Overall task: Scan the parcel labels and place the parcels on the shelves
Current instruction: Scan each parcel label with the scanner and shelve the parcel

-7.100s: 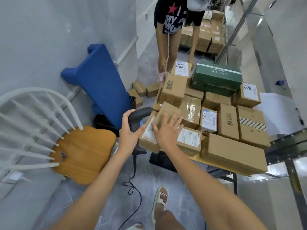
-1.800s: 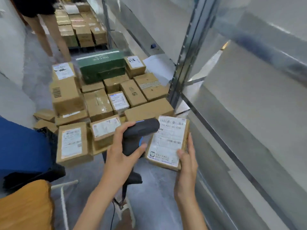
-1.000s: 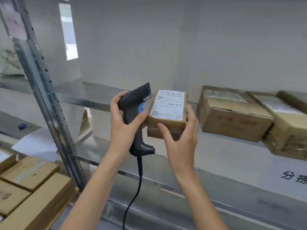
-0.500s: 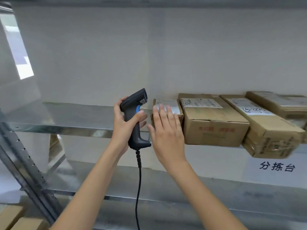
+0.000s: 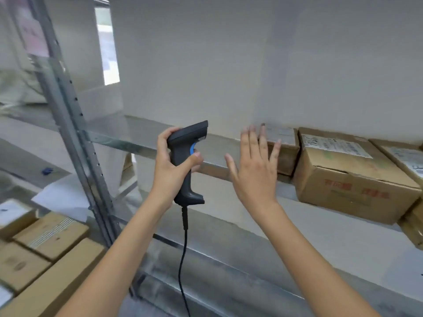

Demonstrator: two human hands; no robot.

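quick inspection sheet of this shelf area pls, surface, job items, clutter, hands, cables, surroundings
surface: metal shelf, bare at its left part, boxes along its right.
job's things: small parcel sits on the shelf, label up, tight against the larger box; more boxes run off the right edge. Scanner is held upright.
clutter: loose white sheet on a lower level at left; small blue object behind it.
hands: left hand grips the scanner handle; right hand is open with fingers spread in front of the small parcel, contact unclear.
cables: black scanner cable hangs down from the handle.
surroundings: perforated upright post; stacked cartons lower left; pale wall behind.
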